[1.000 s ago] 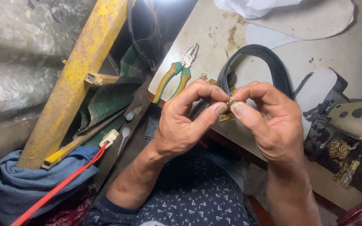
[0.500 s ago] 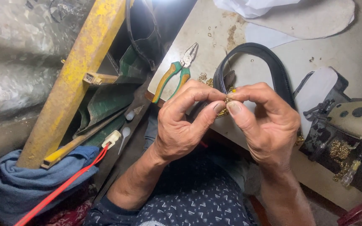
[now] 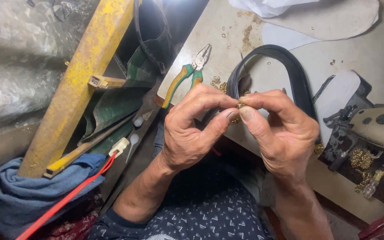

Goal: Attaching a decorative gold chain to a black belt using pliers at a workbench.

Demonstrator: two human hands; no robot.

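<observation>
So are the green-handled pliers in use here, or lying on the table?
Lying unused: the pliers rest flat on the table, apart from both hands, which pinch a small gold piece.

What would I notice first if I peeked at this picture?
Right in the middle, the left hand and the right hand pinch a tiny gold piece together. Behind them a black strap loops on the table, with green-handled pliers at its left edge.

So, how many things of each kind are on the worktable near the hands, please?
Pliers with green and orange handles: 1
Black strap loop: 1
White sole-shaped cutouts: 3
Small gold piece pinched between both hands: 1
Total: 6
</observation>
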